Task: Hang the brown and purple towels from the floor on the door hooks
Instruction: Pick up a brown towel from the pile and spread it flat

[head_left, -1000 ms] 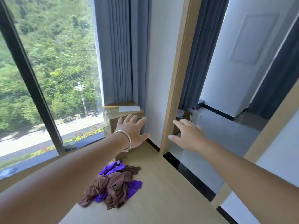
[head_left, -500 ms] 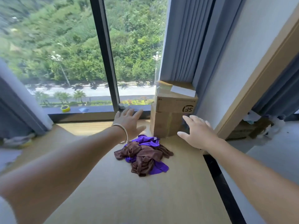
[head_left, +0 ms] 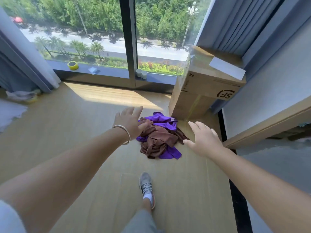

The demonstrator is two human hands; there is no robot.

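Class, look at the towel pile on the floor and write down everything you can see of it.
The towel pile is a crumpled heap of two soft cloths tangled together: a brown towel mostly on top and in front, a purple towel showing behind and at the lower edges, with a small pale tag. It lies on the wood-look floor, close to the cardboard box. The left hand overlaps its left edge; the right hand is open at its right side. Whether either touches it is unclear.

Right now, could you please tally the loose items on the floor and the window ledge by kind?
Towels: 2, brown towel and purple towel, tangled together
Cardboard boxes: 2, upper box stacked on lower box
Yellow tape rolls: 1
Grey cylinders: 2
Total: 7
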